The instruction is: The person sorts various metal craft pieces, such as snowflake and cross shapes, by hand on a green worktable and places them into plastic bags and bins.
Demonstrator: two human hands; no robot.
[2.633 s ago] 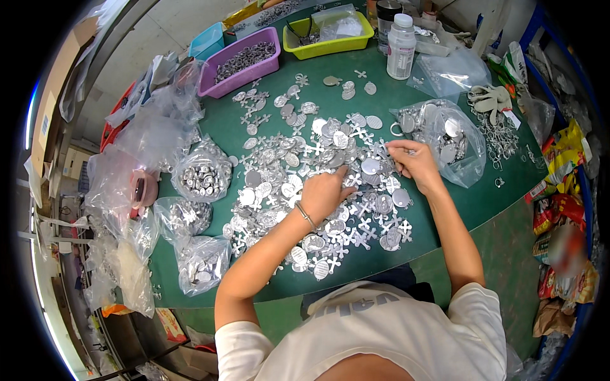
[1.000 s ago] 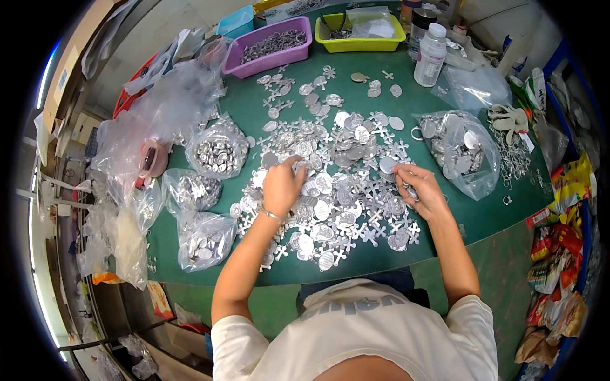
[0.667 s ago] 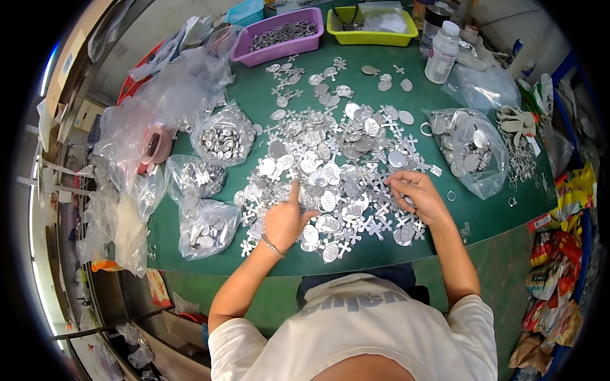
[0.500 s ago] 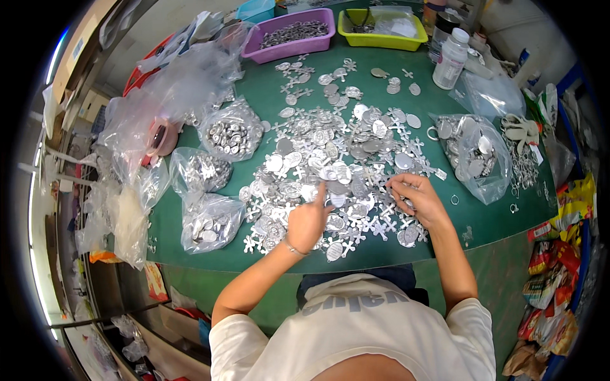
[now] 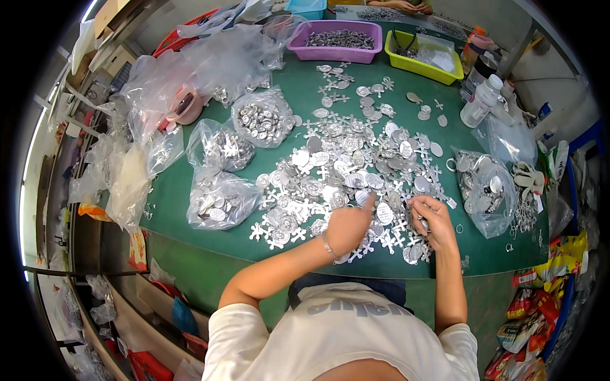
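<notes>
Head view looks down on a green surface (image 5: pixel 210 251) strewn with a wide heap of small silver metal pieces (image 5: pixel 346 174), some round or oval, some cross-shaped, spread from the middle toward the near edge. The left hand (image 5: pixel 348 225) rests on the near part of the heap, fingers curled loosely with the thumb stretched toward an oval silver medal (image 5: pixel 384 213) just beside it; whether it pinches anything cannot be told. The right hand (image 5: pixel 431 219) sits close by to the right, fingers bent together and pinching a small silver piece, too small to make out. Along the left edge lie three clear plastic bags of silver pieces (image 5: pixel 219 200), with crumpled empty plastic bags (image 5: pixel 190 70) behind them toward the far left corner. Near the right edge another open clear bag (image 5: pixel 486 197) holds more round pieces, with a white glove (image 5: pixel 527 178) just beyond it. At the far edge stand a purple tray (image 5: pixel 333 44) filled with small metal parts and a yellow-green tray (image 5: pixel 422 60), and a white plastic bottle (image 5: pixel 480 101) stands upright toward the far right corner.
</notes>
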